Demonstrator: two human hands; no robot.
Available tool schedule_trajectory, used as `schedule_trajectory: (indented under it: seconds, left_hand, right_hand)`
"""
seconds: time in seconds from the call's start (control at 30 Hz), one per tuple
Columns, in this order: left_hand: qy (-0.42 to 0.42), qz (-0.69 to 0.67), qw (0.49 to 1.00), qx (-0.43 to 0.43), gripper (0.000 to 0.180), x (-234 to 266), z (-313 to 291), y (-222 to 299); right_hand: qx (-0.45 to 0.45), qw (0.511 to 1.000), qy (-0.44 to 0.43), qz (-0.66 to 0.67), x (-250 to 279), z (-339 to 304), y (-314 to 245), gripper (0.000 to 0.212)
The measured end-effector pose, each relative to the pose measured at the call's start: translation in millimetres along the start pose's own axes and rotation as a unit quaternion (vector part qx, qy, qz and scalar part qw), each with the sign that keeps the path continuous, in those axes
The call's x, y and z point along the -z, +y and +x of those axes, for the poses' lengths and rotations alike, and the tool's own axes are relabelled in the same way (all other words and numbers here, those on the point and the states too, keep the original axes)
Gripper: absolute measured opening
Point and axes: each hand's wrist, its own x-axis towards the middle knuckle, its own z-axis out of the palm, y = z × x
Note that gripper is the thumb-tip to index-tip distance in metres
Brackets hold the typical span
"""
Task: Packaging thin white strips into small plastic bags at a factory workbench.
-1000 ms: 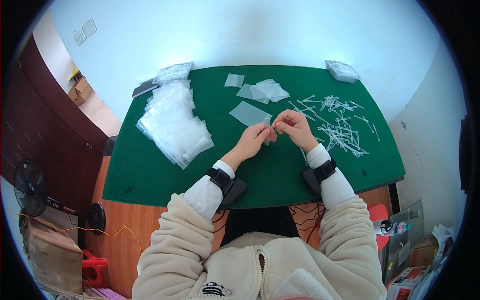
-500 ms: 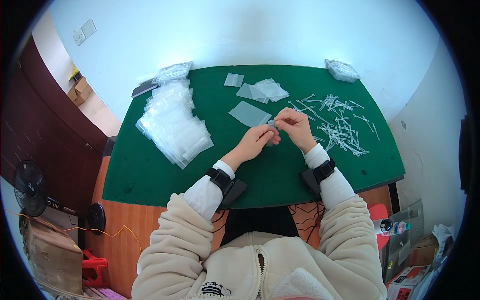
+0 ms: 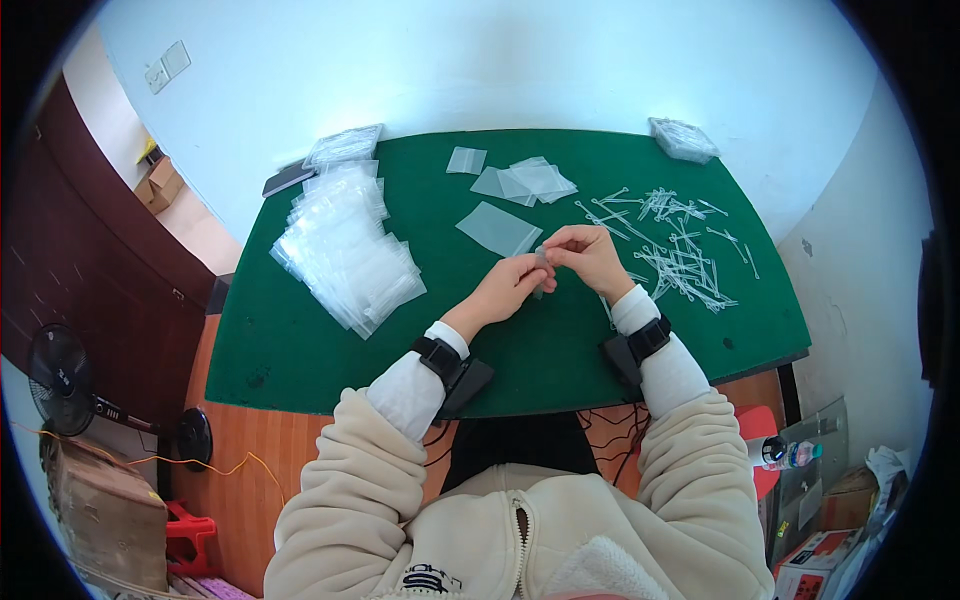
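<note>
Above the middle of the green table, my left hand (image 3: 507, 284) is closed on a small clear plastic bag (image 3: 540, 293), mostly hidden behind my fingers. My right hand (image 3: 590, 256) pinches at the bag's upper edge, its fingertips meeting the left ones. Whether anything is inside the bag is too small to tell. Just beyond my hands lies a flat clear bag (image 3: 498, 229). Thin, pale sticks with small looped ends (image 3: 682, 270) are scattered in a loose heap to the right of my right hand.
A large overlapping pile of clear bags (image 3: 345, 250) covers the table's left side. Further flat bags (image 3: 535, 180) lie at the back middle. Packed plastic bundles stand at the back left (image 3: 345, 146) and back right (image 3: 684, 141). A wall borders the green table (image 3: 330, 375) behind.
My right fingertips have shifted slightly left and down, closer against the left fingers at the bag's edge. The things on the table stay as they were.
</note>
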Motion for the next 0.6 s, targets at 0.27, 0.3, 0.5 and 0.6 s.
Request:
schedule_trajectory:
  seconds: [0.27,0.3,0.5,0.6]
  left_hand:
    - [-0.019,0.062,0.998,-0.002,0.015,-1.8,-0.7,8.5]
    - [-0.018,0.057,0.998,-0.002,0.015,-1.9,-0.9,8.6]
    - [-0.020,0.067,0.997,-0.017,0.015,-0.6,-0.4,7.3]
    - [-0.017,0.070,0.997,-0.012,0.015,-1.5,-0.1,7.6]
  right_hand:
    - [0.022,0.920,0.163,-0.356,21.9,2.1,0.4,0.021]
    - [0.023,0.920,0.162,-0.357,25.2,0.0,2.4,0.021]
    - [-0.052,0.766,0.109,-0.631,37.4,-4.6,14.5,0.026]
    - [-0.100,0.779,0.109,-0.610,38.1,-4.0,13.3,0.025]
